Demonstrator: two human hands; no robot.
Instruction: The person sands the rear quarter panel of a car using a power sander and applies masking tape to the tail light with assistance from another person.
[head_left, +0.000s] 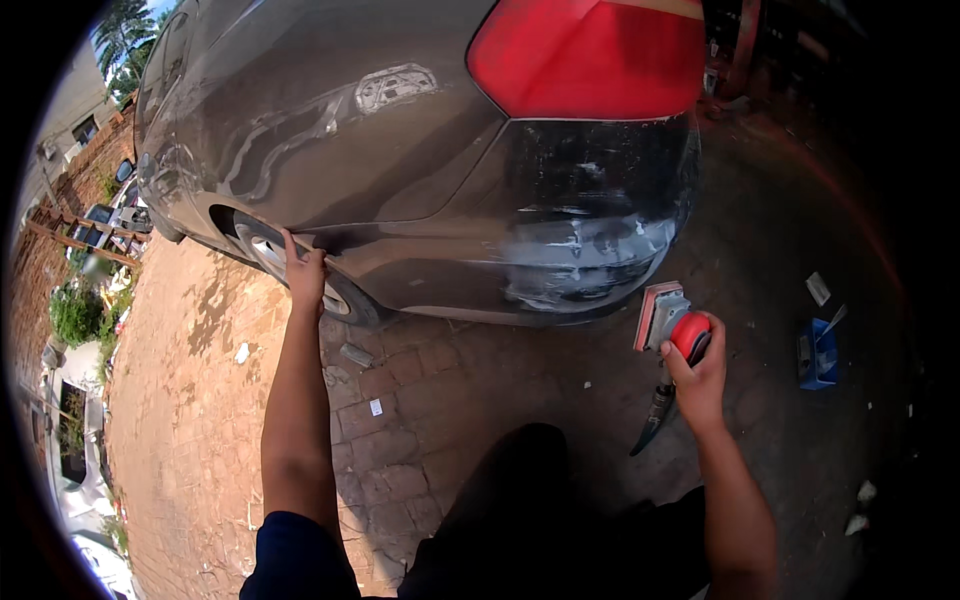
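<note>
My left hand touches the dark grey car at the rim of the rear wheel arch, its fingers apart and index finger extended upward. Behind it is the wheel. My right hand is closed on a red and grey sander with a square pad and a hose hanging below. The pad is held just right of and below the rear bumper, apart from it. The bumper has pale, scuffed patches under the red tail light.
A blue container with tools stands on the dark ground at right, near a pale flat piece. Sunlit paving runs along the left, with plants, a brick wall and vehicles beyond. My dark-clothed legs show at the bottom.
</note>
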